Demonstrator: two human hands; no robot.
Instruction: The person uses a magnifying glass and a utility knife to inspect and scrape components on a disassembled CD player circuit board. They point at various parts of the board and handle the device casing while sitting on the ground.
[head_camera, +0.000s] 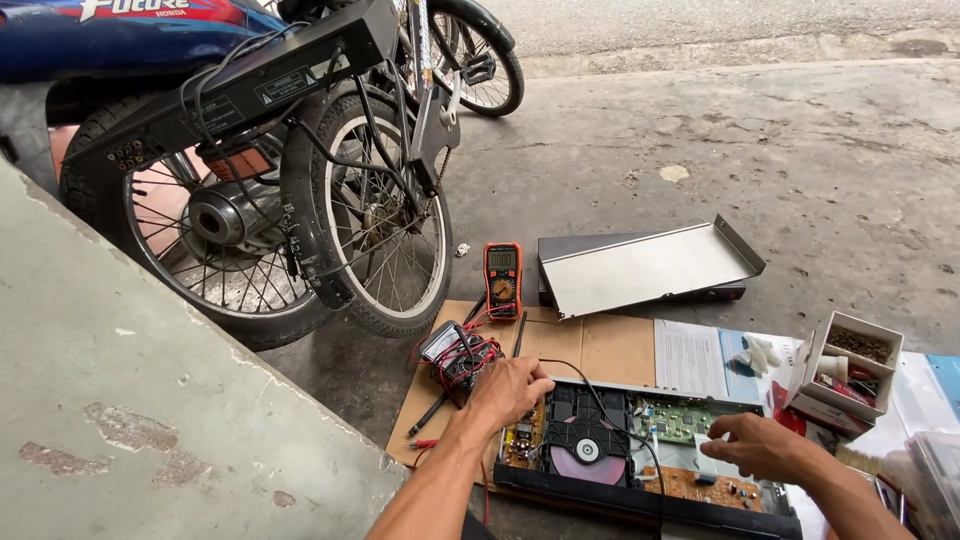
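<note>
I see my left hand (508, 388) curled loosely on the opened disc player's (640, 450) back-left corner, right hand (762, 447) half-open w/ fingers on its circuit board (676, 418).

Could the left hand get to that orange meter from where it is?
Probably yes. The left hand rests at the open player's corner, and only loose red and black leads lie between it and the meter.

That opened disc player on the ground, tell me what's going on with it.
A person crouches over an opened disc player lying on cardboard on the concrete. The left hand rests at its back left corner, beside a tangle of red and black leads. The right hand touches the circuit boards on the right. An orange multimeter and the metal cover lie behind.
</note>
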